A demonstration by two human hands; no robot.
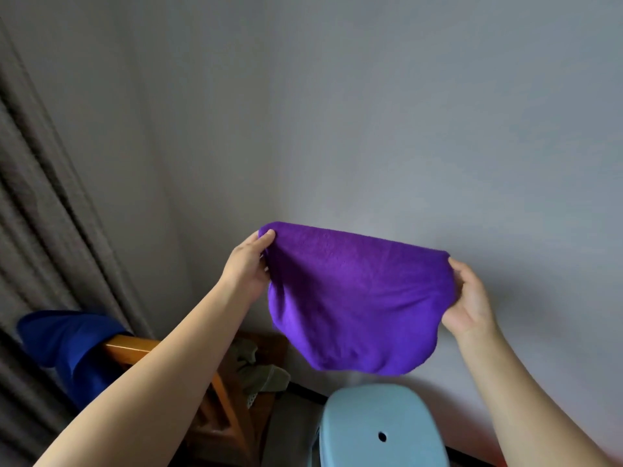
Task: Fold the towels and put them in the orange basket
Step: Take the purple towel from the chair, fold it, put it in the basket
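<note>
Both hands hold a purple towel (pixel 357 298) up in the air in front of a grey wall (pixel 371 112), above a pale blue stool (pixel 381 429). The left hand (pixel 247 267) is closed on the towel's upper left corner, thumb on the near side and fingers tucked behind the cloth. The right hand (pixel 470 296) is closed on the right edge the same way. The top edge runs fairly taut between them, tilted down toward the right, and the rest hangs in a rounded, slack belly that touches nothing.

The step in hand looks like the first fold, or the spreading out before it. To do it well, I would level the two corners, keep the top edge stretched so the cloth hangs flat, then bring the hands together so corner meets corner and the edges line up. The stool top could serve as a flat place to press the crease, though the loose lower edge may bunch if it is lowered unevenly.

The orange basket cannot be made out; only a reddish blur shows at the frame's bottom right. A blue cloth (pixel 67 345) is draped over a wooden chair (pixel 131 347) at the left, beside a curtain (pixel 40 197).
</note>
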